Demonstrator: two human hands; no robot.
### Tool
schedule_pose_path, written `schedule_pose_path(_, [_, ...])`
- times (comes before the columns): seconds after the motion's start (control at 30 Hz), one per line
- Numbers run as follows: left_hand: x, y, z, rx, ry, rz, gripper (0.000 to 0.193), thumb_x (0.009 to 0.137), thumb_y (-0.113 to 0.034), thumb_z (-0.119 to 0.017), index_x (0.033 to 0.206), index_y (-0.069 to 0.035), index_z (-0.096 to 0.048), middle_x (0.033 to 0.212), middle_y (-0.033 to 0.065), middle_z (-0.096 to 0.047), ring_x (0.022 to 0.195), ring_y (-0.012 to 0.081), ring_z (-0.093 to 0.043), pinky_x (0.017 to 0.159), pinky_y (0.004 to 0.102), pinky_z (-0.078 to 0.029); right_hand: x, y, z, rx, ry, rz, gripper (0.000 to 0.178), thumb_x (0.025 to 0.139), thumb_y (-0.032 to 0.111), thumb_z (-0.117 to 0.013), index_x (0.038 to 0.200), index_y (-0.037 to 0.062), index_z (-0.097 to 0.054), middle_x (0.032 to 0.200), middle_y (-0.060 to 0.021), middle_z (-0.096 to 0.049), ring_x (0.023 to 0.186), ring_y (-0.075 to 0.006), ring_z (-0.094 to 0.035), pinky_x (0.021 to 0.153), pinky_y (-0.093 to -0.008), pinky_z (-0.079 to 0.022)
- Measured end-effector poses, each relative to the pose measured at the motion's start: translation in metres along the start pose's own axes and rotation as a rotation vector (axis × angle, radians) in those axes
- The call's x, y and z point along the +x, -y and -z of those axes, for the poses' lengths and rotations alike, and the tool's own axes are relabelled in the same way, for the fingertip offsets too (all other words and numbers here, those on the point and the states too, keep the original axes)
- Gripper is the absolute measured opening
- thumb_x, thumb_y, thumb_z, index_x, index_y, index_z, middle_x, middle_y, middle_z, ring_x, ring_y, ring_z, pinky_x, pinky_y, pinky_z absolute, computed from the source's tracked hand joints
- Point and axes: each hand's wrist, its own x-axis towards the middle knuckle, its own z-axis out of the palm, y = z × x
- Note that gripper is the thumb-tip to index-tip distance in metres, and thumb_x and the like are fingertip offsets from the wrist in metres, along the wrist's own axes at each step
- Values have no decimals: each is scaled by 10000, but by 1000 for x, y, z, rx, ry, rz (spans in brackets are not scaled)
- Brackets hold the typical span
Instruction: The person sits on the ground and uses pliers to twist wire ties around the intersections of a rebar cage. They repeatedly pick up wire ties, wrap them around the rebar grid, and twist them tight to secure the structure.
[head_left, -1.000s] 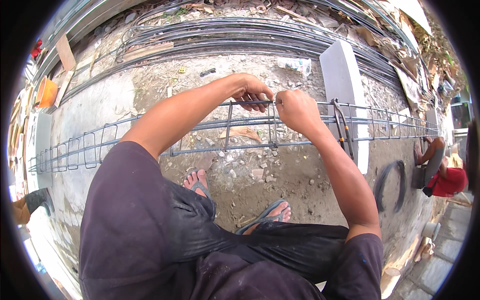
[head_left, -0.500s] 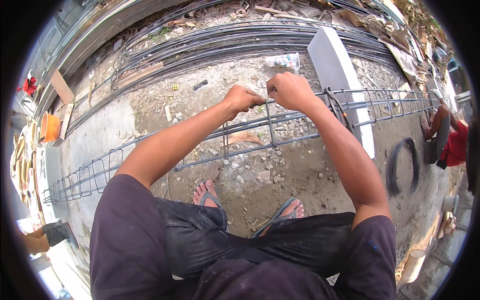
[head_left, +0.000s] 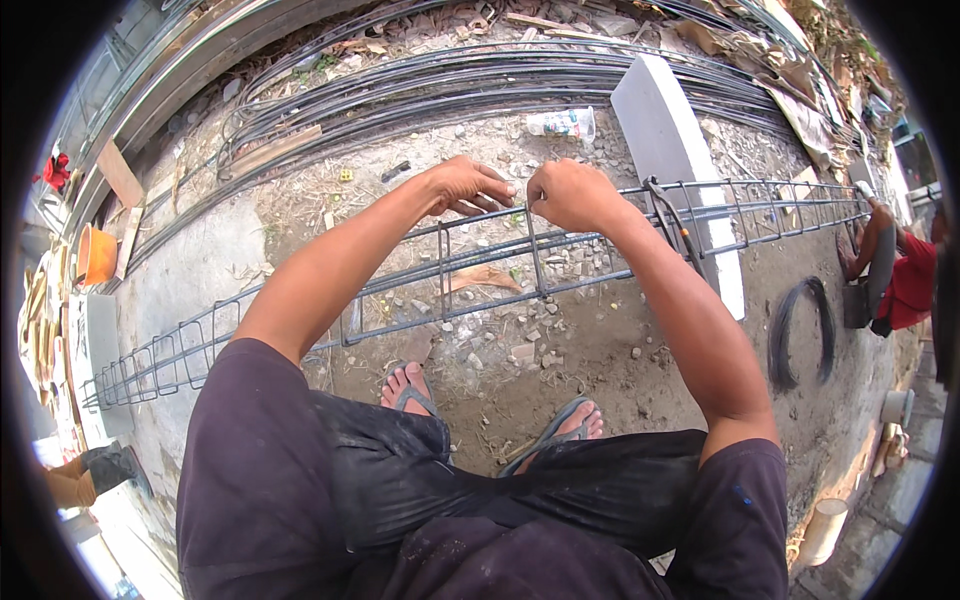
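Note:
A long rebar cage (head_left: 490, 306) of dark steel bars and square stirrups runs across in front of me. My left hand (head_left: 472, 188) is at its far top bar, the fingers loosely stretched and a little apart, holding nothing that I can see. Just right of it, my right hand (head_left: 575, 195) is closed with curled fingers beside the top of a stirrup (head_left: 536, 252). Whatever it pinches is hidden. Dark pincers (head_left: 676, 222) with an orange mark hang on the cage to the right of my right hand.
The cage rests on a pale block (head_left: 672, 135) at right and another block (head_left: 98, 345) at left. Beyond lie long loose bars (head_left: 400, 88) and a plastic cup (head_left: 562, 123). A wire coil (head_left: 803, 335) lies at right, near a person in red (head_left: 908, 285).
My left hand has drawn slightly left, and its fingers have loosened and spread from the stirrup. My right hand has shifted slightly down and stays closed.

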Motion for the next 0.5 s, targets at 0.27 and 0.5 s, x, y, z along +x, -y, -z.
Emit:
schedule_pose_path(0.27, [-4,-3,-1,177,98,-37,432,908,-311,-858,1227,-36,-761,1141,122,-783,1043,231,-744,881,379,-595,-2,4,5,-9,5,-28,185,841,129,-667,923,142,-832,963,-172,-788,946,-376,-763,854,-484,-602])
schedule_pose_path(0.5, [-3,-4,-14,73,-62,-20,262,962,-169,-767,1167,-8,-745,1077,136,-778,932,222,-778,761,357,-625,-10,5,7,-32,-10,58,230,850,97,-643,952,150,-842,949,-171,-785,908,-371,-765,836,-492,-606])
